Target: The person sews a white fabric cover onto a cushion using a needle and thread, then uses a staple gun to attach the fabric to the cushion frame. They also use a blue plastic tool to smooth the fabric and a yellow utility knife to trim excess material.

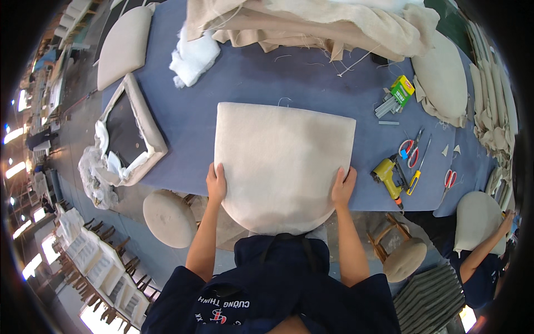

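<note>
Between my two hands is a cream upholstered seat cushion (286, 161), flat along its far edge and rounded toward me. Its far part lies over the blue-grey table, while the rounded end reaches past the table's front edge to my body. My left hand (216, 182) grips the left side, thumb on top and fingers tucked out of sight. On the opposite side my right hand (343, 188) holds it the same way. The fabric looks smooth, with a shadow over its right half. Its underside is hidden.
Right of the cushion lie a yellow-green staple gun (390, 177), scissors (410, 150), a yellow-handled screwdriver (415, 179) and a staple box (401, 89). Beige fabric (322, 28) heaps at the back near white wadding (194, 54). A padded frame (154, 139) stands left. A co-worker's arm (485, 250) shows far right.
</note>
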{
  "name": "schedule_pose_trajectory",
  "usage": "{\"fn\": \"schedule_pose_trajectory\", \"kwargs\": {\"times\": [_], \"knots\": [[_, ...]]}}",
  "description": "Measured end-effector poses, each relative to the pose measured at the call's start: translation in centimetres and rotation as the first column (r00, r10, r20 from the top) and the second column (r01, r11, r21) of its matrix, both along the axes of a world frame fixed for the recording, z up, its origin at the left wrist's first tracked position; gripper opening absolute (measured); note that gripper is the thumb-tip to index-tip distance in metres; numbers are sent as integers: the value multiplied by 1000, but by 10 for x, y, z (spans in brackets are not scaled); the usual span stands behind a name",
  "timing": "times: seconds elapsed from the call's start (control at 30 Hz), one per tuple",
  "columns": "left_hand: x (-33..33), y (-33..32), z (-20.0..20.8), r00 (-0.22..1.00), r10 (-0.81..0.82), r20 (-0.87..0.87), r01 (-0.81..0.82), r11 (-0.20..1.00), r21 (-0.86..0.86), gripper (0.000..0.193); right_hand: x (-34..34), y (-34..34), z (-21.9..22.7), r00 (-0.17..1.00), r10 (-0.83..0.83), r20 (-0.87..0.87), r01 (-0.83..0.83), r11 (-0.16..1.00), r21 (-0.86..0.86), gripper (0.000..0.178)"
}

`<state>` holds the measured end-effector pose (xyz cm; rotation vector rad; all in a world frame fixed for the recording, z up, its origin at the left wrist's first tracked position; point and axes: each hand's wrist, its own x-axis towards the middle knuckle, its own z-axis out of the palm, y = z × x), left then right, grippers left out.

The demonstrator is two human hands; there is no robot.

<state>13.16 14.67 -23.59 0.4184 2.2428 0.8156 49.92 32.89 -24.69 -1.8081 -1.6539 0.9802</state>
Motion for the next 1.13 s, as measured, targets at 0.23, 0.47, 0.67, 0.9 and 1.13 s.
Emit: {"fn": "schedule_pose_trajectory", "kwargs": {"times": [0.23, 0.47, 0.67, 0.9, 1.13], "knots": [[20, -51, 3, 702, 411, 582, -624, 749, 225, 60, 3, 1, -13, 999, -18, -46, 18, 1000, -3, 50], [65, -155, -3, 498, 487, 717, -756, 649, 85, 51, 8, -2, -11, 1000, 14, 0, -14, 991, -129, 60], [102, -175, -11, 510, 565, 649, -754, 657, 21, 42, -6, -8, -2, 998, -16, -63, 9, 993, -121, 62], [-10, -139, -23, 785, 393, 479, -591, 707, 388, 41, -5, -8, 4, 1000, 27, 0, -27, 997, -73, 63], [-93, 20, 7, 843, -50, 535, -180, 912, 370, 56, 1, -7, 4, 979, -57, -194, -2, 957, -289, 59]]}}
